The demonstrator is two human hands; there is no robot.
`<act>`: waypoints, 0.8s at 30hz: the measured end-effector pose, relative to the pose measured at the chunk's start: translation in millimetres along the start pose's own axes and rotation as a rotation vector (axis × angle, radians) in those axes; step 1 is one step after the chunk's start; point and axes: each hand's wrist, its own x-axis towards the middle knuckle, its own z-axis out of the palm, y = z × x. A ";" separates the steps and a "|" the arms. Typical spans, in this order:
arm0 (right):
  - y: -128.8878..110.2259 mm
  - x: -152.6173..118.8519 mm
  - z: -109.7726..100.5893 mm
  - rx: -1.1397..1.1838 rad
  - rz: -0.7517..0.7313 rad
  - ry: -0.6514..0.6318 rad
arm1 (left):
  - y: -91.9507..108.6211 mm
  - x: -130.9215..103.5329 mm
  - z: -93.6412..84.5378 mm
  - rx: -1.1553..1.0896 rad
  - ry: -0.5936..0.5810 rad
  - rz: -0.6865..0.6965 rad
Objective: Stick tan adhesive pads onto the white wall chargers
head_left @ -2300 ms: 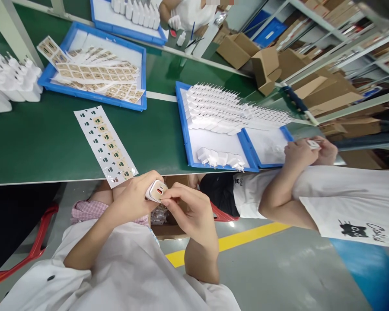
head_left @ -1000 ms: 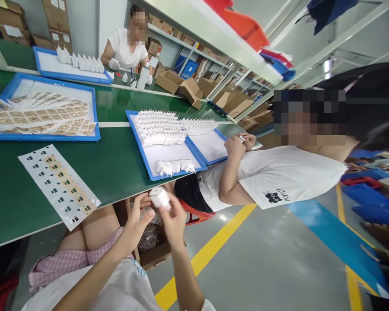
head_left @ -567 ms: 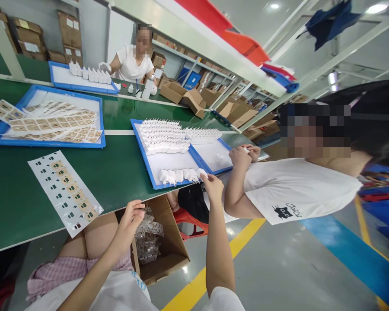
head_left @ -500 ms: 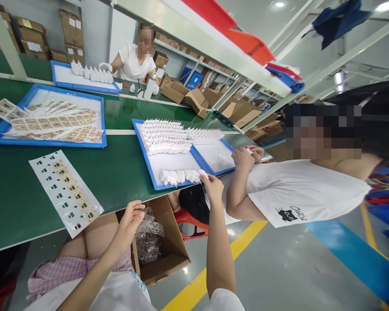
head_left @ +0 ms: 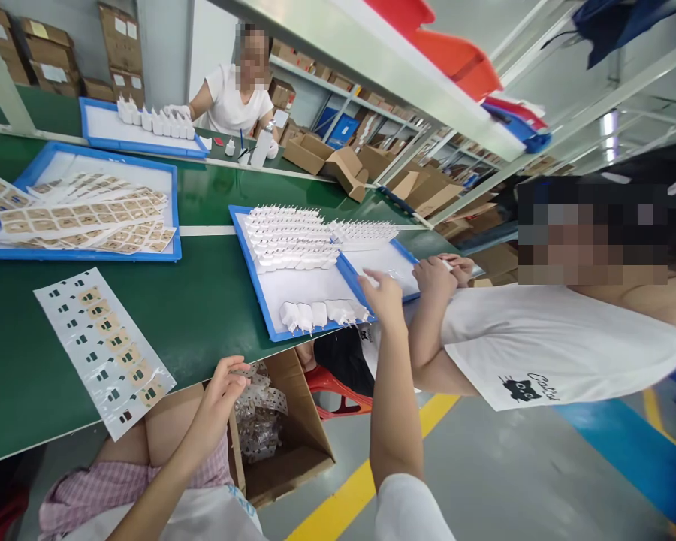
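Observation:
My right hand [head_left: 384, 297] hovers over the near part of the two blue-rimmed trays, fingers stretched out and apart; nothing shows in it. Below it, a short row of white plug-like adapters [head_left: 319, 315] lies along the near edge of the left-hand tray [head_left: 258, 300]. Farther back in that tray, rows of similar white adapters [head_left: 293, 237] stand with their pins up. My left hand [head_left: 224, 391] is at the table's front edge, fingers loosely bent and apart, holding nothing. To its left, a sheet of stickers [head_left: 106, 353] lies partly over the edge.
A blue tray of sticker strips [head_left: 176, 188] stands at the left. Beneath the table edge is a cardboard box [head_left: 301, 421] with discarded strips. A co-worker's hands [head_left: 436, 278] are close to my right hand. Another person sits across the table, behind a tray of white pieces [head_left: 140, 143].
My right hand has risen off the near row of adapters and moved right and away from me, its fingers now extended. My left hand stays nearly in place.

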 end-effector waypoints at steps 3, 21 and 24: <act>-25.8 44.5 14.2 -0.013 -0.102 -0.055 | 8.0 -4.0 1.3 0.036 -0.041 -0.014; -85.9 -73.0 -27.3 -0.235 -0.236 0.068 | 15.6 -14.7 6.0 -0.010 -0.137 -0.017; -114.4 -185.1 -19.4 0.022 -0.629 0.367 | 13.8 -21.1 12.5 -0.167 -0.219 0.053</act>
